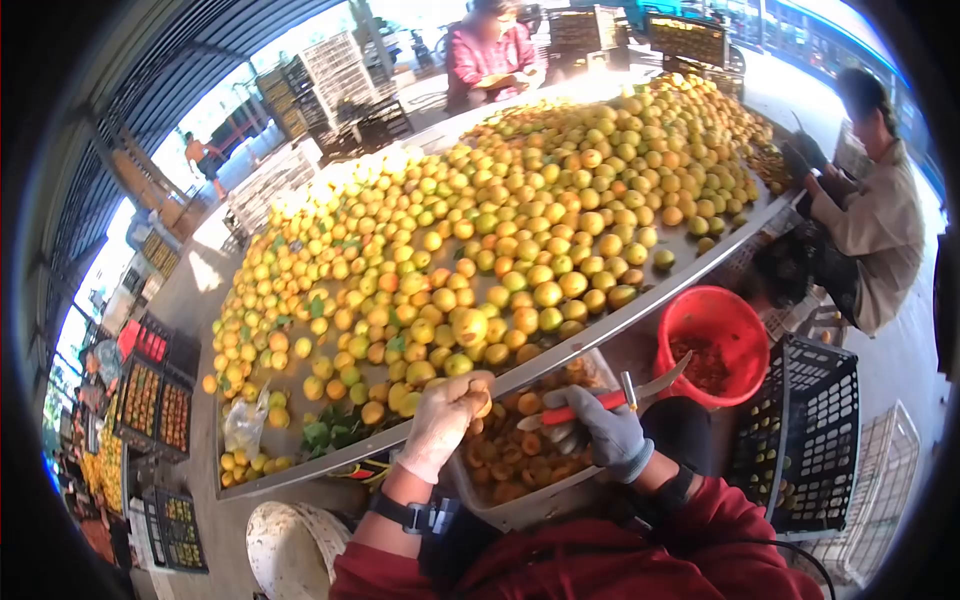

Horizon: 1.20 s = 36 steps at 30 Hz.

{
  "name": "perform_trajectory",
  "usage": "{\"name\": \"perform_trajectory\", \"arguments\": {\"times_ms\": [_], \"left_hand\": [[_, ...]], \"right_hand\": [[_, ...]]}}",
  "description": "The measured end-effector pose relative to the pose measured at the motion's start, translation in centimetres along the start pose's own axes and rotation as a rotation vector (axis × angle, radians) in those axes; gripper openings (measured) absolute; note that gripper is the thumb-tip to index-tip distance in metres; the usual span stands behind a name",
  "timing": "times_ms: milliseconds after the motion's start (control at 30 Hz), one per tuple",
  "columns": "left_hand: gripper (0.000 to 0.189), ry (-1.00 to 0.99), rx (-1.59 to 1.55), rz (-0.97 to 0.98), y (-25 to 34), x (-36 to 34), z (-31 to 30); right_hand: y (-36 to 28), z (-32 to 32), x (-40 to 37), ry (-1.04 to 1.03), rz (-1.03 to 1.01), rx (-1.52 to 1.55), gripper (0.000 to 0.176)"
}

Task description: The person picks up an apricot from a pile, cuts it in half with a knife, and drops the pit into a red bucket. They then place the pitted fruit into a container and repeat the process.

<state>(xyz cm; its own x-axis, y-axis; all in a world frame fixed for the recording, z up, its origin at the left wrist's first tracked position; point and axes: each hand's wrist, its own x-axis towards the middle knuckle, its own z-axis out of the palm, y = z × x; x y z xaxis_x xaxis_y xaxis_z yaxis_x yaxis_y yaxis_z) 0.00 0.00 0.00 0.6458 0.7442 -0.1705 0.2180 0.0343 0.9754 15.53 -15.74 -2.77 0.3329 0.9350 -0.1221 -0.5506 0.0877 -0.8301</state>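
My left hand (440,428), in a pale glove, is closed around an orange apricot (484,398), only partly visible between the fingers. In its grey glove, my right hand (612,436) grips a red-handled knife (584,408). The knife's curved blade points to the right, away from the left hand, and a short metal end shows on the left of the handle. Below both hands sits a plastic tub (540,508) holding many cut apricot pieces (500,465). Just beyond, whole yellow-orange apricots (540,250) cover a metal-edged table (640,308).
A red bucket (712,300) with scraps inside stands right of the tub, near a black crate (800,440). At lower left is a white bucket (290,545). A plastic bag (246,426) lies at the table's left corner. Two people (875,220) sit around the table.
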Motion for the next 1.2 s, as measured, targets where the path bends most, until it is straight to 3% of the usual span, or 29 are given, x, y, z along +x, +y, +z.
{"name": "perform_trajectory", "arguments": {"times_ms": [67,100,133,200,300,367,433,533,767,833,900,1033,1100,1200], "left_hand": [[0.029,-0.123,0.199,0.040,4.6,1.6,2.3],[0.033,-0.249,0.227,0.116,7.8,2.6,6.8],[0.035,-0.247,0.284,0.393,8.0,3.8,9.4],[0.037,-0.344,0.238,0.444,12.0,3.6,13.4],[0.041,-0.305,0.287,0.523,11.7,4.7,14.9],[0.043,-0.322,0.301,0.433,10.0,4.5,13.3],[0.046,-0.424,0.330,0.104,7.2,4.2,10.7],[0.056,-0.475,0.742,0.156,6.2,2.2,7.2],[0.054,-0.230,0.831,0.061,4.1,3.3,-2.4],[0.047,-0.163,0.805,-0.103,5.7,4.1,-5.1],[0.044,-0.073,0.798,-0.089,2.1,7.0,-9.8],[0.043,0.092,1.199,-0.234,2.3,9.8,-16.7],[0.042,0.250,1.142,-0.290,1.5,10.5,-19.3],[0.042,0.265,1.103,-0.284,0.6,13.7,-21.6]], "right_hand": [[1.0,-0.5,-0.7,0.066,0.043,-0.088,0.042],[-0.2,-2.5,-1.7,0.059,0.016,-0.086,0.042],[0.1,-2.8,-2.2,0.078,0.038,-0.051,0.041],[0.4,-3.5,-2.9,0.098,0.082,-0.004,0.041],[-0.5,-3.9,-3.8,0.107,0.066,-0.002,0.041],[-0.5,-4.9,-3.8,0.083,0.079,0.009,0.040],[-0.9,-5.0,-3.6,0.070,0.063,-0.006,0.040],[-0.8,-5.3,-2.5,0.064,0.076,-0.036,0.038],[-1.9,-3.3,-0.5,0.047,0.074,-0.133,0.038],[-2.7,-2.1,-0.1,0.072,0.078,-0.159,0.038],[-2.9,-2.2,0.4,0.096,0.044,-0.207,0.039],[-4.4,-1.9,1.4,0.194,-0.010,-0.203,0.033],[-4.4,-2.7,2.5,0.233,-0.081,-0.245,0.033],[-4.4,-2.8,4.3,0.286,-0.156,-0.386,0.043]]}}
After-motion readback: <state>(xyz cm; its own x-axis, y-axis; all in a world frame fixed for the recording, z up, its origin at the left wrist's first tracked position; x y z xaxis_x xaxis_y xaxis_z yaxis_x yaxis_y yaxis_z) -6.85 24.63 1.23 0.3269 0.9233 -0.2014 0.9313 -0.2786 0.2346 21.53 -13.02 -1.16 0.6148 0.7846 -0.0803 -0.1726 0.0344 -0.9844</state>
